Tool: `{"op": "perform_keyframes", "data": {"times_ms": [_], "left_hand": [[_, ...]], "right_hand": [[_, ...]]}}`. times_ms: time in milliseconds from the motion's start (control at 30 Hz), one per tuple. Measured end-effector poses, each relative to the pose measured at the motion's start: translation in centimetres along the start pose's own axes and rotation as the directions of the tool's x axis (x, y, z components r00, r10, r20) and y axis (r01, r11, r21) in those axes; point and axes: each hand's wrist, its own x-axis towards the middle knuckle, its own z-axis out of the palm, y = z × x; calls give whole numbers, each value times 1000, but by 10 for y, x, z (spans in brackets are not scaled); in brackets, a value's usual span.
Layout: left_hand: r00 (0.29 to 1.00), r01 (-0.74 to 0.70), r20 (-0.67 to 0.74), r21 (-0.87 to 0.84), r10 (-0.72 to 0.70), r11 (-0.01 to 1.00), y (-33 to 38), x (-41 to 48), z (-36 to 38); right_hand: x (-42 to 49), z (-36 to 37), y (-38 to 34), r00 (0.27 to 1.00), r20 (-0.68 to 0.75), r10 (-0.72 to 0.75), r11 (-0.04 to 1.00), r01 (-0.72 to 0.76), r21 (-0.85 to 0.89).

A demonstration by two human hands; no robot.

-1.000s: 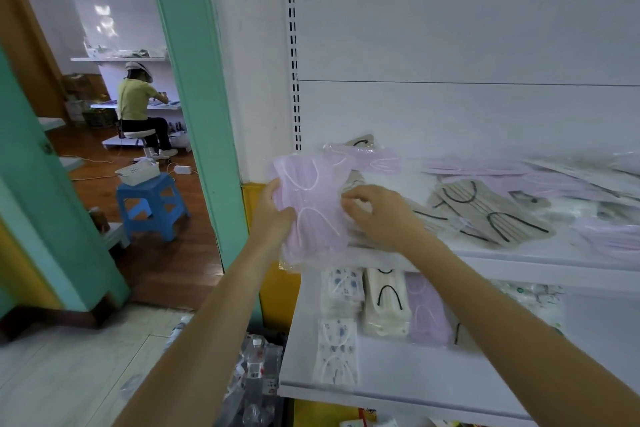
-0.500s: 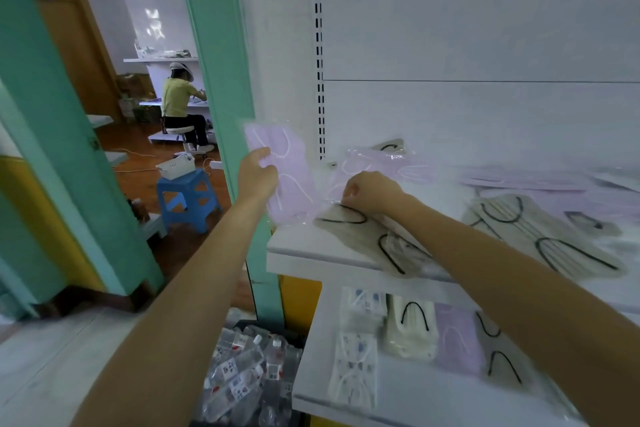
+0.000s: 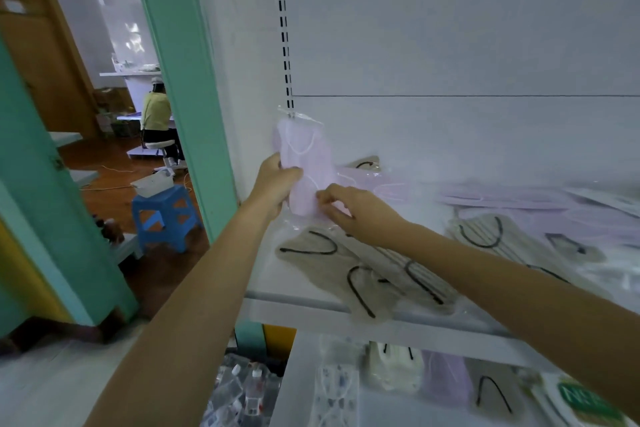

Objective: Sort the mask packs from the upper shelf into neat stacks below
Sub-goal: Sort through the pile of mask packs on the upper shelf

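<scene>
White shelving (image 3: pixel 450 45) backs our work. To do this step well, we should square the pack flat and grip its slippery sleeve firmly before lowering it. Our left hand (image 3: pixel 277 184) has its fingers (image 3: pixel 291 171) curled narrowly round the left edge of the lilac mask pack (image 3: pixel 304 159); our right hand (image 3: pixel 353 211) pinches its lower corner. It stands upright above the left end of the upper shelf (image 3: pixel 298 303), over loose beige packs (image 3: pixel 363 270), with the lilac stack (image 3: pixel 443 374) on the lower shelf (image 3: pixel 298 392) beneath that shelf.

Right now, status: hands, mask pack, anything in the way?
Left hand grips lilac mask pack, upright over the upper shelf. Right hand pinches its lower part. Beige packs lie loose beneath.
</scene>
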Motion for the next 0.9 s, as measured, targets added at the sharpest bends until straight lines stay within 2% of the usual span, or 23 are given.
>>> {"op": "perform_keyframes", "data": {"times_ms": [67,133,233,333,467,533,600,667,733,800,900], "left_hand": [[997,-65,-31,31,66,997,-5,2,13],[993,-97,-59,18,98,995,-12,2,23],[984,-176,-36,41,177,984,-29,0,31],[977,-206,-41,66,209,976,-41,8,29],[976,-158,-130,117,173,980,-43,14,30],[977,-110,-170,116,129,987,-46,16,32],[974,-97,-192,127,120,987,-47,18,31],[970,-101,-208,131,127,986,-46,19,30],[967,-92,-227,101,113,991,-43,19,29],[971,-82,-226,3,81,997,-39,17,31],[989,-55,-145,-76,44,996,-29,11,38]], "right_hand": [[5,-8,19,994,-78,76,997,-75,20],[14,-22,48,968,-140,207,978,-209,-2],[17,-31,91,891,-23,454,873,-449,-191],[12,-23,109,802,26,597,756,-551,-354],[18,-25,111,830,-39,556,696,-490,-525],[17,-23,109,845,-99,525,695,-493,-523],[16,-23,109,825,-219,520,727,-563,-394],[16,-31,104,767,-370,525,787,-603,-133],[21,-40,97,766,-465,445,878,-474,60],[26,-42,84,849,-414,328,944,-309,113],[35,-29,64,963,-201,181,983,-175,49]]}}
